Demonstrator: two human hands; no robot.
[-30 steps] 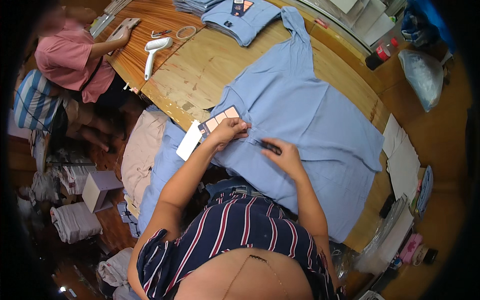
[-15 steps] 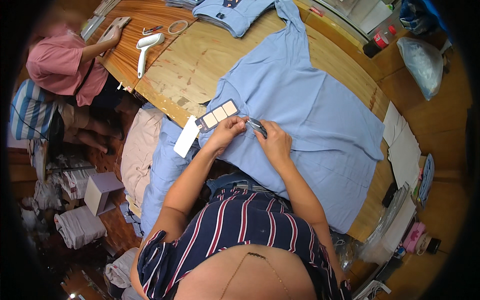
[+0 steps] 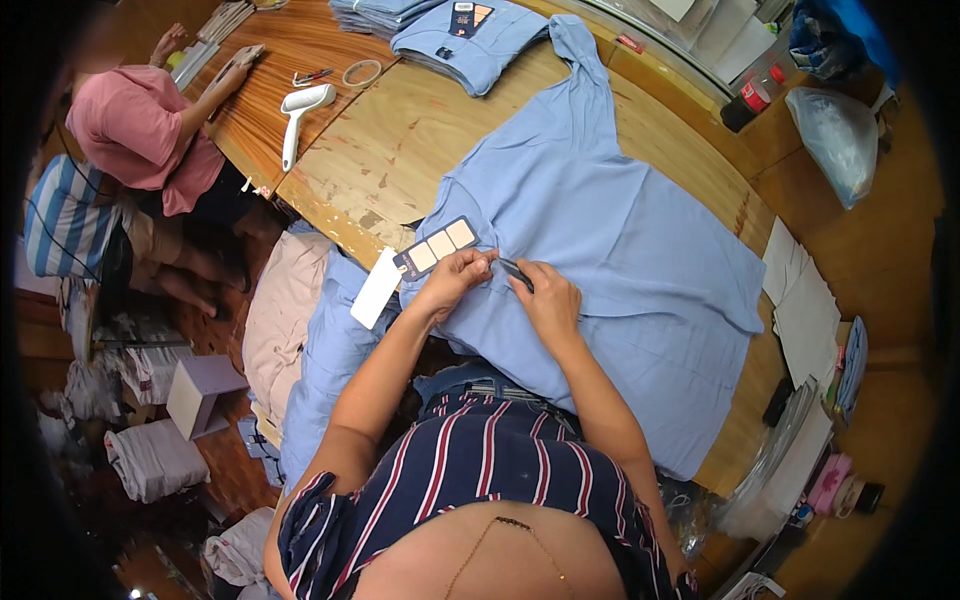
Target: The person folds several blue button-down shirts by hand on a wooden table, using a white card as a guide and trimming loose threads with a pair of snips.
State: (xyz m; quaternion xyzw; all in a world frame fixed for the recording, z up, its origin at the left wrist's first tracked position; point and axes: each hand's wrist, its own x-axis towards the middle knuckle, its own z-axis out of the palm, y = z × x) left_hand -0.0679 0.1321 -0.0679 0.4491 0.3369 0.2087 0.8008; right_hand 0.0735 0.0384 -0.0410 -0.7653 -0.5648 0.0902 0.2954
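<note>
A light blue garment (image 3: 660,270) is spread over the wooden table in front of me. My right hand (image 3: 552,300) is closed around small dark thread snips (image 3: 515,274), whose tip points at my left fingertips. Over the garment's left part, my left hand (image 3: 458,282) pinches with thumb and fingers; whatever lies between them is too small to make out. Just beyond that hand, a dark hang tag (image 3: 440,248) with three pale panels lies on the cloth. A white blank tag (image 3: 375,290) joins its lower end and reaches past the table edge.
Folded blue garments (image 3: 470,45) are stacked at the far side. A white lint roller (image 3: 295,120) and a tape ring (image 3: 362,73) lie far left, near a person in a pink shirt (image 3: 130,125). To the right are a bottle (image 3: 750,100) and white papers (image 3: 800,300).
The snips have tilted a little and show less between my hands, which stay close together. The whole view has shifted slightly, and the person in pink has raised a hand.
</note>
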